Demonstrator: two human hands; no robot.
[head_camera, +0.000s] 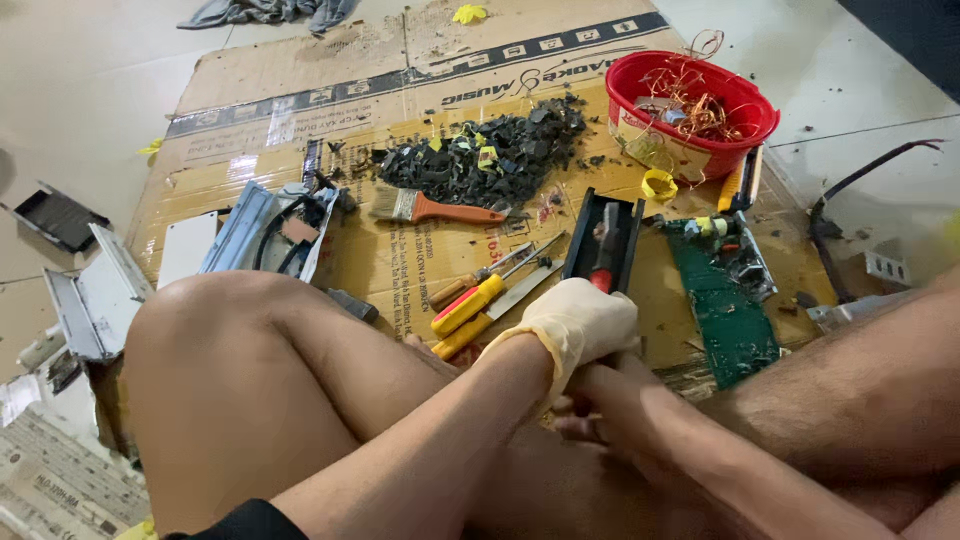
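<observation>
**Gloved hand on the black tray, bare hand tucked beneath**

Your left hand (578, 322), in a cream rubber glove, is closed over the near end of a narrow black tray (603, 240) that lies on the flattened cardboard sheet (300, 70). A red-handled tool (604, 258) rests inside the tray, likely kept there so it stays put. Whether the gloved fingers clamp the tray rim or the tool's handle, you cannot tell from here.

Your right hand (600, 405) sits bare just under the left wrist, fingers curled; what it grips, if anything, is hidden.

Just left of the tray: yellow-handled screwdrivers (470, 305) laid side by side, within easy reach. Farther up the sheet, a paintbrush (435, 208) with an orange handle lies against a heap of black plastic fragments (490, 150), apparently swept together.

Toward the sheet's far right corner, a red tub (745, 105) collects copper wire. A green circuit board (728, 305) lies near the right edge. Grey casing parts (250, 230) sit along the left edge, beyond your knee.
</observation>
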